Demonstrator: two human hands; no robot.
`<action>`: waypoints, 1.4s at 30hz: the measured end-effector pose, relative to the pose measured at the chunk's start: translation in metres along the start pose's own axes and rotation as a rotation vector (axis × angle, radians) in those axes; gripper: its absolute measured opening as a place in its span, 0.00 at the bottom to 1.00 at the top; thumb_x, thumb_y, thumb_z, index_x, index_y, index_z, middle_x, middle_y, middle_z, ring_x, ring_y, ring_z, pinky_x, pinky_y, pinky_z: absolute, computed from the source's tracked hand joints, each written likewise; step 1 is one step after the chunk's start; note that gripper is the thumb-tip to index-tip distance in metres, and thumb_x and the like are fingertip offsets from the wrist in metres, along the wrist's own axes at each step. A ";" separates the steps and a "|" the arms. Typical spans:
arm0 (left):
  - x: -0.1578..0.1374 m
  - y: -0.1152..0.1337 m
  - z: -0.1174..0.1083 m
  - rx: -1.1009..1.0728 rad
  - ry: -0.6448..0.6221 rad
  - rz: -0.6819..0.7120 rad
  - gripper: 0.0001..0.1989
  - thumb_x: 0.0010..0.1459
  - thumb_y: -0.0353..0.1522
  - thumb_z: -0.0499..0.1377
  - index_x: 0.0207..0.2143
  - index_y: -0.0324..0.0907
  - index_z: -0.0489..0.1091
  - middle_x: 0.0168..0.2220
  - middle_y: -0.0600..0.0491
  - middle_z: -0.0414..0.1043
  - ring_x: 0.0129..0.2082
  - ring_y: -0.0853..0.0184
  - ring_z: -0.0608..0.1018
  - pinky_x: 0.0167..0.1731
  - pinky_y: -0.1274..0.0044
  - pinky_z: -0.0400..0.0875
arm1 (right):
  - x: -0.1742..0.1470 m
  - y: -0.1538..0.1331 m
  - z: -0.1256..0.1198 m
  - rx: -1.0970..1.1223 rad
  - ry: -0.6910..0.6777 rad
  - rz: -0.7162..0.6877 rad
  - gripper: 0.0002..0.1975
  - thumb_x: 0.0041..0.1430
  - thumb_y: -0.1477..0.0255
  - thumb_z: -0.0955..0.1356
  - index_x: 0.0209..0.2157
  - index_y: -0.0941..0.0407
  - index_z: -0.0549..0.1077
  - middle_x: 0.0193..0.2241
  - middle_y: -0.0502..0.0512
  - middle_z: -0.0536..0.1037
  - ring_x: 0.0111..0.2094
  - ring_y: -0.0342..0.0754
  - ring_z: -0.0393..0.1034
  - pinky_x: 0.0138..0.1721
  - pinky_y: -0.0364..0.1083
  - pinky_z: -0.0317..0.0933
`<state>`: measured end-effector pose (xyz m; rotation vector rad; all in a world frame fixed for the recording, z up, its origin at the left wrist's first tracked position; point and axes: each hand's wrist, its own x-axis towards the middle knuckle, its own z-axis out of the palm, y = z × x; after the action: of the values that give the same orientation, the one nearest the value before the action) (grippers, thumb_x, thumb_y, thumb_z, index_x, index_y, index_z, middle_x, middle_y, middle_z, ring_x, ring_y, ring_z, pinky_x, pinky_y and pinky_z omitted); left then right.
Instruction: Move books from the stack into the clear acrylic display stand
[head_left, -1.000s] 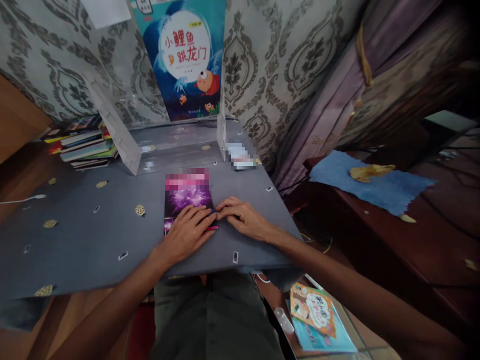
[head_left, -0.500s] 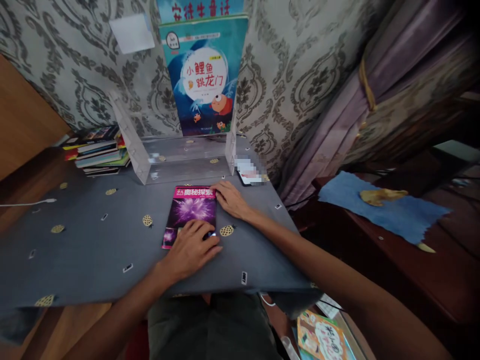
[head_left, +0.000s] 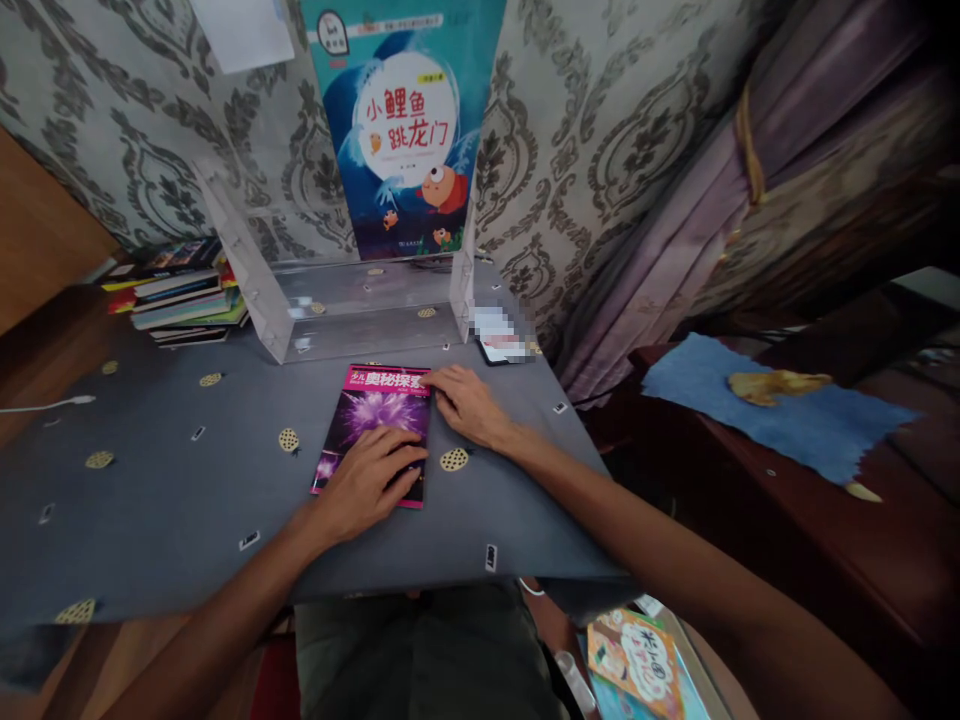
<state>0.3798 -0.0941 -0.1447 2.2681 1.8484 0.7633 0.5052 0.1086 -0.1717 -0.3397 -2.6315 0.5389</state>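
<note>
A pink and purple book (head_left: 382, 408) lies closed on the grey patterned tablecloth (head_left: 247, 470) in front of me. My left hand (head_left: 371, 475) rests flat on the lower part of its cover, fingers stretched out towards the right edge. At the book's upper right corner, the fingertips of my right hand (head_left: 469, 405) touch the edge. That hand lies on the cloth with its fingers loosely bent and not closed around anything. Beyond the book stands a clear plastic stand (head_left: 375, 340), with a blue-green fish picture book (head_left: 405, 130) upright on its back tier.
A stack of books (head_left: 184, 300) sits at the back left. Right of the stand lies a phone (head_left: 502, 345). A white cable (head_left: 52, 405) crosses the left side. On a dark side table at the right is a blue cloth (head_left: 780, 420); more books (head_left: 637, 660) lie below the table edge.
My left hand has shifted slightly left and now lies flatter on the cover, showing the lower right corner. The right hand has hardly moved. The view has tilted down a little.
</note>
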 end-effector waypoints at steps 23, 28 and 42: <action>-0.004 0.006 0.007 0.142 0.015 0.032 0.14 0.69 0.30 0.50 0.53 0.43 0.69 0.53 0.46 0.72 0.52 0.58 0.73 0.50 0.63 0.70 | 0.002 0.008 0.005 0.041 0.017 0.044 0.18 0.66 0.75 0.63 0.55 0.56 0.74 0.56 0.60 0.76 0.58 0.57 0.67 0.58 0.59 0.61; -0.004 0.006 0.008 0.214 0.032 0.016 0.14 0.68 0.30 0.51 0.54 0.43 0.69 0.54 0.46 0.72 0.52 0.57 0.73 0.52 0.60 0.68 | 0.002 0.009 0.006 0.021 0.005 0.046 0.18 0.66 0.75 0.63 0.55 0.57 0.74 0.58 0.61 0.75 0.60 0.57 0.66 0.59 0.60 0.61; -0.007 0.009 0.012 0.282 0.041 -0.158 0.18 0.66 0.35 0.54 0.57 0.46 0.69 0.60 0.46 0.70 0.63 0.53 0.67 0.64 0.50 0.53 | 0.002 0.008 0.006 0.017 0.004 0.036 0.17 0.66 0.75 0.63 0.55 0.57 0.74 0.59 0.62 0.74 0.60 0.57 0.66 0.59 0.59 0.60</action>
<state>0.3926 -0.1003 -0.1539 2.2368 2.2496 0.5593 0.5020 0.1144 -0.1789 -0.3830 -2.6199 0.5719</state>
